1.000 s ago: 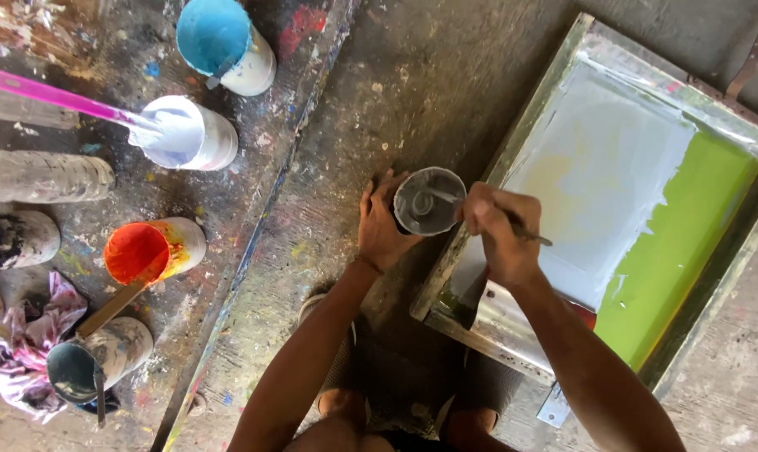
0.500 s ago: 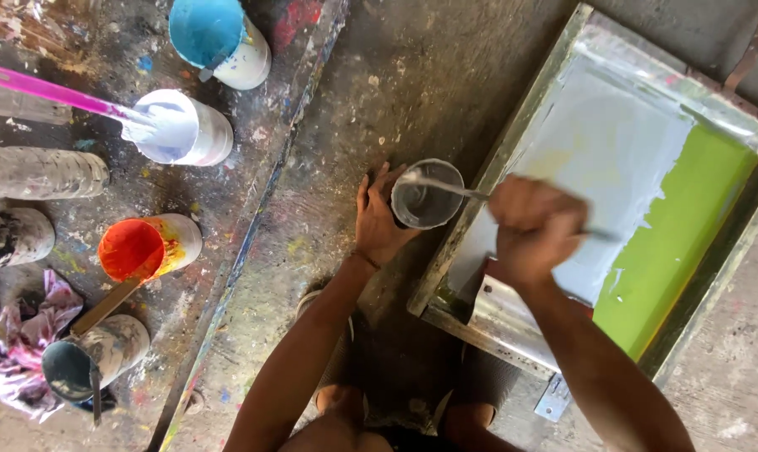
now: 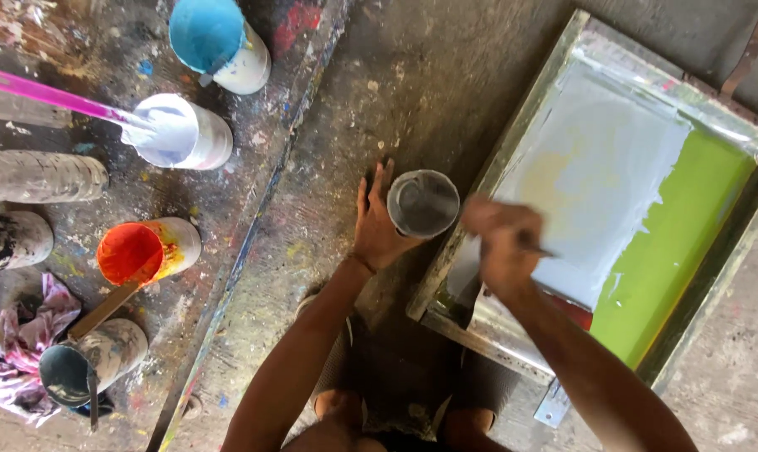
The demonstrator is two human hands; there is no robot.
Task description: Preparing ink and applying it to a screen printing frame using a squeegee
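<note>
The left hand (image 3: 377, 224) grasps a small grey cup (image 3: 422, 202) from the side, holding it at the near left edge of the printing frame (image 3: 513, 142). The right hand (image 3: 498, 244), blurred, is clenched around a thin stick (image 3: 539, 248) just beside the cup, above the frame's white and green screen. On the paint-spattered floor (image 3: 328, 151) to the left stand blue (image 3: 215, 38), white (image 3: 178, 132) and orange (image 3: 144, 251) paint pots.

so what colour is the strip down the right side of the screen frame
Bright lime green strip beside the whitish area of the screen frame; seen in the head view.
</note>
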